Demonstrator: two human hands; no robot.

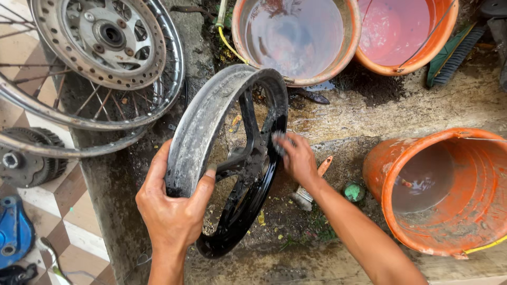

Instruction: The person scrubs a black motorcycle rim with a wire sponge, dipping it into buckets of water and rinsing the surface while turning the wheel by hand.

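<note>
We are gripping the black cast-alloy motorcycle wheel rim (232, 158) with our left hand (171, 208), fingers clamped around its dusty grey outer channel, holding it upright on edge over the wet concrete floor (338, 111). Our right hand (297, 158) is pressing a small greyish scrubbing pad (278, 142) against the glossy sidewall, fingers closed on it. To scrub well, we are judging it best to keep the left grip firm and work in short strokes, turning the rim gradually. Its axle line is pointing roughly left to right; its long span is running from near us away towards the water-filled orange plastic bucket (296, 37).
</note>
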